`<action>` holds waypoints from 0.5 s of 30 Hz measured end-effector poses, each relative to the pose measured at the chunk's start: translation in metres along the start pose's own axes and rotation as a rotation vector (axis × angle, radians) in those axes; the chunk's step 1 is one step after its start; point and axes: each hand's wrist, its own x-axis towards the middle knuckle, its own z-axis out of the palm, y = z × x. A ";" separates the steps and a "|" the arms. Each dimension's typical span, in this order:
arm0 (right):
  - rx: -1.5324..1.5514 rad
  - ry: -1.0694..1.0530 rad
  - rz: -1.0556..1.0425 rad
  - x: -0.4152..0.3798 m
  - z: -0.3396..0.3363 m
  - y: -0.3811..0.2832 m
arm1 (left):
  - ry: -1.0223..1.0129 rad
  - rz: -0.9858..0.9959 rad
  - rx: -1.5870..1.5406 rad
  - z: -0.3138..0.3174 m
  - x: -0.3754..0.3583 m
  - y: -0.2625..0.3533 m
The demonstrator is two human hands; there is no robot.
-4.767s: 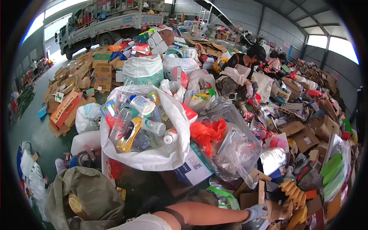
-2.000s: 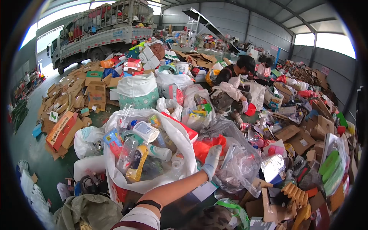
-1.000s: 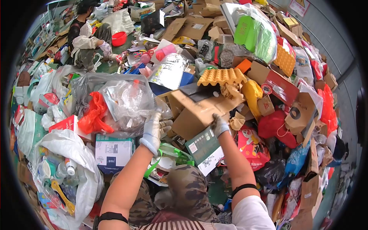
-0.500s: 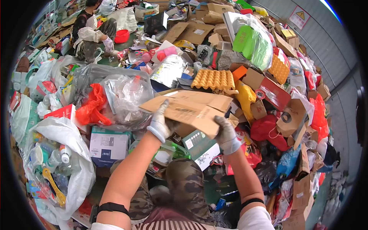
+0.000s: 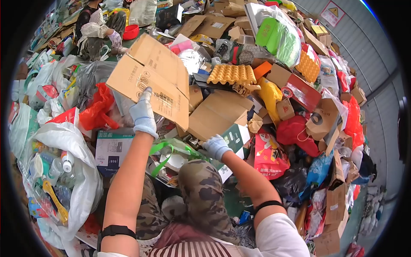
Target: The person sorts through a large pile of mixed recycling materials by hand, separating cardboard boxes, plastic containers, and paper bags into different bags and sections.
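My left hand (image 5: 143, 113), in a pale work glove, is closed on the lower edge of a flattened cardboard box (image 5: 156, 70). The box is raised at a tilt to the left, with printed marks and a fold across it. My gloved right hand (image 5: 216, 147) holds nothing that shows, its fingers apart and pointing left. It overlaps the green-and-white box (image 5: 234, 138) in this view. Just above its fingertips lies another brown cardboard piece (image 5: 220, 112). A clear bag with green handles (image 5: 165, 159) sits between my two arms, in front of my knees.
At the left stands a white sack (image 5: 87, 171) of plastic bottles. Egg trays (image 5: 232, 74), a yellow bag (image 5: 272, 97) and a red bag (image 5: 269, 158) lie in the heap ahead and right. A person (image 5: 96, 32) sits at the far left. A metal wall (image 5: 376, 64) bounds the right.
The flattened box has swung up and left in my left hand, uncovering the cardboard beneath. My right hand has let go of it and moved down and left.
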 end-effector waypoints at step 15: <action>0.723 -0.403 0.548 -0.204 0.005 0.041 | -0.013 -0.077 0.009 0.004 -0.005 -0.011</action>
